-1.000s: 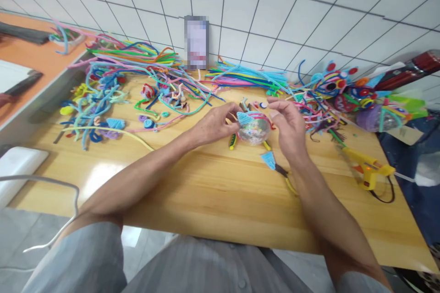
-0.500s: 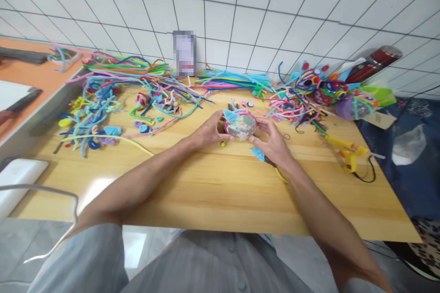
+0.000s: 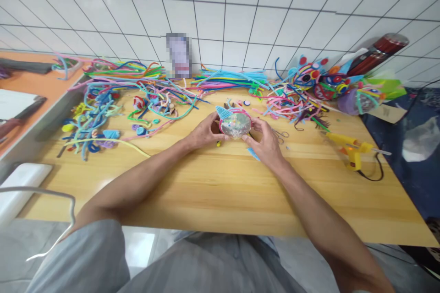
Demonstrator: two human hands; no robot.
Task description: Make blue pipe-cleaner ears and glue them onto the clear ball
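Between my two hands is a clear round plastic container [image 3: 236, 125] with small colourful bits showing inside, red pipe cleaner around its rim and a light-blue pointed ear [image 3: 223, 112] at its upper left. My left hand [image 3: 205, 134] grips its left side, fingers behind and thumb in front. On the other side my right hand [image 3: 264, 142] holds it with thumb and fingers. A second light-blue piece [image 3: 253, 154] lies on the table, partly hidden under my right hand. Scissors [image 3: 282, 135] rest just right of that hand.
Tangled pipe cleaners [image 3: 99, 110] cover the table's left side, with bundles [image 3: 233, 78] along the wall. A yellow glue gun [image 3: 354, 149] lies at the right. Decorated figures [image 3: 309, 75] and a red flask [image 3: 381, 55] stand at the back right. A phone [image 3: 179, 55] leans on the wall.
The view has shifted slightly. Both hands still hold the container, its clear face now turned a little differently. More of the scissors shows beside my right hand, and less of the loose blue piece.
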